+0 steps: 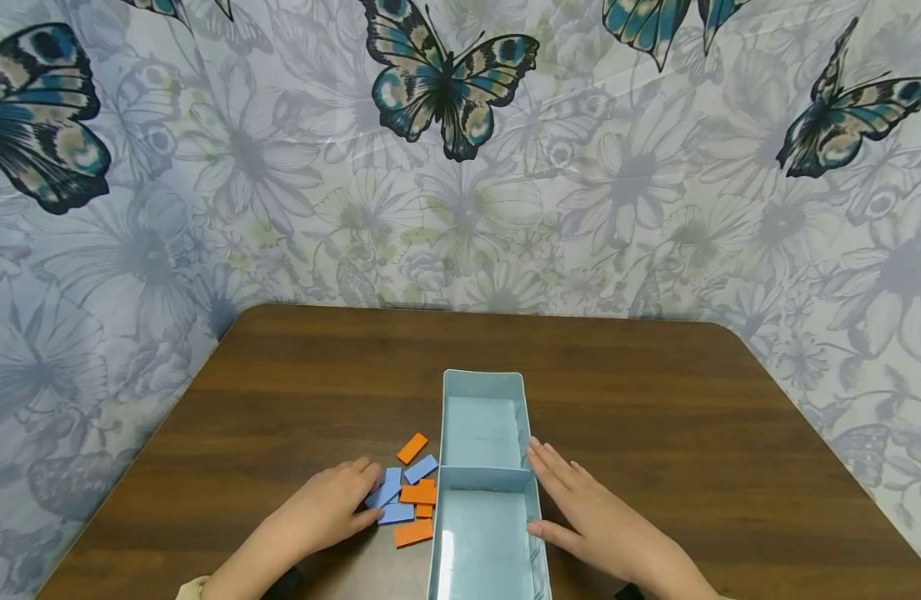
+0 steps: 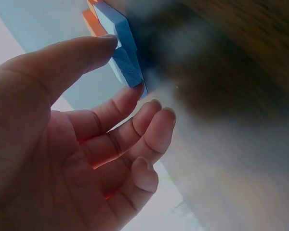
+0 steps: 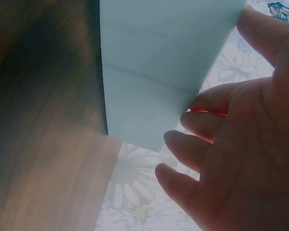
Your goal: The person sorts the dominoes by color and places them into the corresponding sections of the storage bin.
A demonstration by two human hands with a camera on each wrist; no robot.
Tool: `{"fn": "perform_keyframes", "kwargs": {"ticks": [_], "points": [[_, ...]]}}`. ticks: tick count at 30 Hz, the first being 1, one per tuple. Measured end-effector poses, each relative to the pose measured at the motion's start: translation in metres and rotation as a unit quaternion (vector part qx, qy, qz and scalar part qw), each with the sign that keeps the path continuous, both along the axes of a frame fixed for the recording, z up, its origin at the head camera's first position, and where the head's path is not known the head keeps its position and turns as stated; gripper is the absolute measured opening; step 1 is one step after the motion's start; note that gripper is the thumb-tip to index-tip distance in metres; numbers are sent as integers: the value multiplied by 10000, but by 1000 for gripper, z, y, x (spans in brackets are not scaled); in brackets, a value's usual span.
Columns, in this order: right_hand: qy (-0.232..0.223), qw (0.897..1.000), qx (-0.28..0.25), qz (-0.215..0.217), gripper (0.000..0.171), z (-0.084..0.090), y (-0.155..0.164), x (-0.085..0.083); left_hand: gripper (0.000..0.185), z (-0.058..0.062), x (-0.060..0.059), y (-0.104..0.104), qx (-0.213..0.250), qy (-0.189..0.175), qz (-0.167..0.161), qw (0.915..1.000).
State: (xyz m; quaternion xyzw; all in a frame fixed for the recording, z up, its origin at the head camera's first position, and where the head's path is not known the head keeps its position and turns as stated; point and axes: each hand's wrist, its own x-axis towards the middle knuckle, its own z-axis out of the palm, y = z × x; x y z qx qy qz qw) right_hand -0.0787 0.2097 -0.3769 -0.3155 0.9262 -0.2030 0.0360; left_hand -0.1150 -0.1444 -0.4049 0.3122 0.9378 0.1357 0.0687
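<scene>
My left hand point(image 1: 331, 506) is at the left edge of a small pile of flat blocks. Its thumb and index finger pinch a blue block point(image 2: 126, 67), while the other fingers curl loosely below. Around it lie more blue blocks point(image 1: 397, 513) and several orange blocks point(image 1: 417, 494), some overlapping. Just right of the pile stands a long, pale blue box point(image 1: 484, 479) with a divider across it. Its two visible compartments hold nothing. My right hand point(image 1: 598, 521) has its fingers extended, with fingertips and thumb against the box's right wall point(image 3: 144, 72).
All of this sits on a brown wood-grain table point(image 1: 340, 367) with rounded far corners. Behind it hangs a pale floral cloth point(image 1: 468, 225) printed with butterflies. One orange block point(image 1: 412, 448) lies at the far end of the pile.
</scene>
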Motion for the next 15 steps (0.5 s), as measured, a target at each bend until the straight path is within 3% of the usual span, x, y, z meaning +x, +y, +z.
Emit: {"fn": "perform_keyframes", "kwargs": {"ticks": [15], "points": [[-136,9999,-18,18,76,1,0,-2,15,7,-7,-3,306,265,87,9991]]}}
